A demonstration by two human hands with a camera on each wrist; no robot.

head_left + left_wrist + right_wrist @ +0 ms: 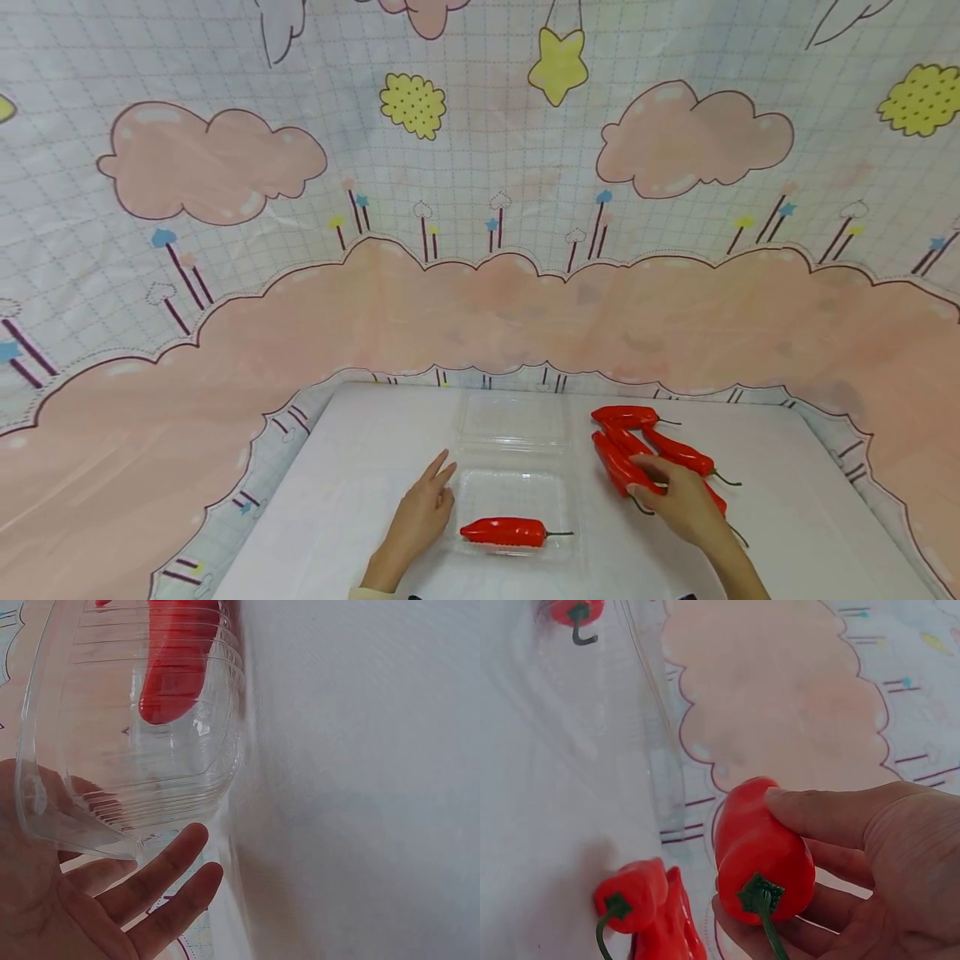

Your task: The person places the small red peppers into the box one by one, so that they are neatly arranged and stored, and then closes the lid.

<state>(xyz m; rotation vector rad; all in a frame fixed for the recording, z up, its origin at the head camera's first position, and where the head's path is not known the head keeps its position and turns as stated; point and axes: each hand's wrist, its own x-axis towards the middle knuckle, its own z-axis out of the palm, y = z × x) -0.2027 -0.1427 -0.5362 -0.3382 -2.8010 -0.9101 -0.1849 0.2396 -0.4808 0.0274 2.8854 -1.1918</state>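
Observation:
In the head view, a clear plastic box (pixel 517 487) lies with its hinged lid folded back. One red chili pepper (pixel 502 532) with a dark stem is inside it, near the front wall. My left hand (pixel 423 508) is at the box's left side with its fingers extended; the left wrist view puts the hand (pixel 97 900) right by the plastic corner, the thumb seen through it. To the right, my right hand (pixel 686 504) pinches a red chili pepper (pixel 761 847) between thumb and fingers, its green stem toward the wrist camera.
Several more red chili peppers (pixel 678 452) lie in a loose pile around the right hand. The open lid (pixel 510 417) extends toward the back of the white table (pixel 315 492). Behind the table hangs a patterned cloth (pixel 487 317) with clouds and stars.

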